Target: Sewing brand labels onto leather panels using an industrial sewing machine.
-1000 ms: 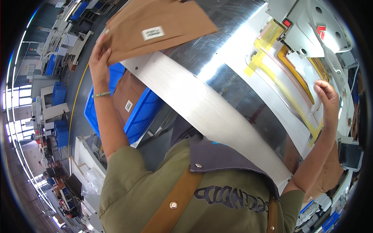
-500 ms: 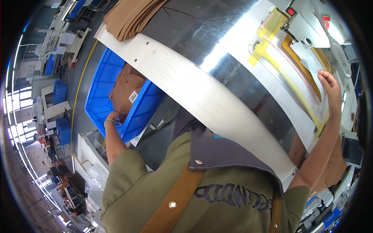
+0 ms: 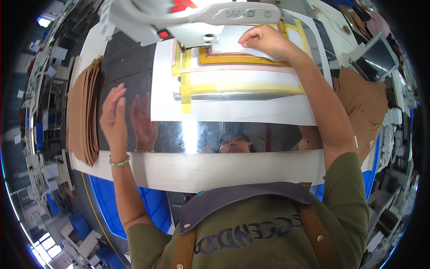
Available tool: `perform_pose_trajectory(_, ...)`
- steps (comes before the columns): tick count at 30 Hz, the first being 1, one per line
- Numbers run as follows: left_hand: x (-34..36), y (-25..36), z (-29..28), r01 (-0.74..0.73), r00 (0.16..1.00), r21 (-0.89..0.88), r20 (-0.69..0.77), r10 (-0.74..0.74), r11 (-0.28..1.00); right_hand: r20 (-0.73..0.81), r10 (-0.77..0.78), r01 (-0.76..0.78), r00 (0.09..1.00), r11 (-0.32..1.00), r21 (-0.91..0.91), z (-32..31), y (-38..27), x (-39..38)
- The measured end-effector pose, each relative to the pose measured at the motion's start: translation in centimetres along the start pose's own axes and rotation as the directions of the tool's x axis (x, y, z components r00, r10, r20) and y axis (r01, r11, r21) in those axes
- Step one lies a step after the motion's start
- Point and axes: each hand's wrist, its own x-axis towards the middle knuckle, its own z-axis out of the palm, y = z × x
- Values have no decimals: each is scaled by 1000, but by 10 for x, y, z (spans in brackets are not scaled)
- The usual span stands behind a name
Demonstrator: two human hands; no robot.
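Stack of cardboard pieces [image 3: 83, 116], left of frame: tan brown. Table surface [image 3: 224, 134], centre: mirror-bright silver. Template sheet [image 3: 233, 96], upper centre: white, taped in yellow with an orange-brown outline. Sewing machine [image 3: 192, 18], top: white, red marking. Bin [image 3: 112, 210], lower left: bright blue.

The left hand [image 3: 114, 114] is raised open, palm flat, its fingers [image 3: 117, 92] straight, close together and pointing away from the body, with a bead bracelet on the wrist below them. The left forearm runs back to the shoulder. The right arm stretches far forward; the right hand [image 3: 264, 40] lies palm down, fingers [image 3: 246, 39] curled and pressed leftward.
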Motion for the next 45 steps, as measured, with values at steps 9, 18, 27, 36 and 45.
perform_pose_trajectory(9,46,46,128,-395,843,154,452,291,906,-91,-82,108,992,937,333,-32,5,-34)
perform_pose_trajectory(18,52,36,145,-551,746,277,587,316,787,141,-211,231,967,962,-144,-11,-46,-72)
perform_pose_trajectory(27,66,40,153,-611,678,257,657,328,749,121,-53,72,991,985,-158,-14,6,10)
perform_pose_trajectory(36,67,41,151,-604,680,258,661,318,754,83,-81,78,993,996,37,19,-18,8)
perform_pose_trajectory(45,65,46,156,-547,713,249,638,290,799,44,-228,225,973,973,48,-10,4,16)
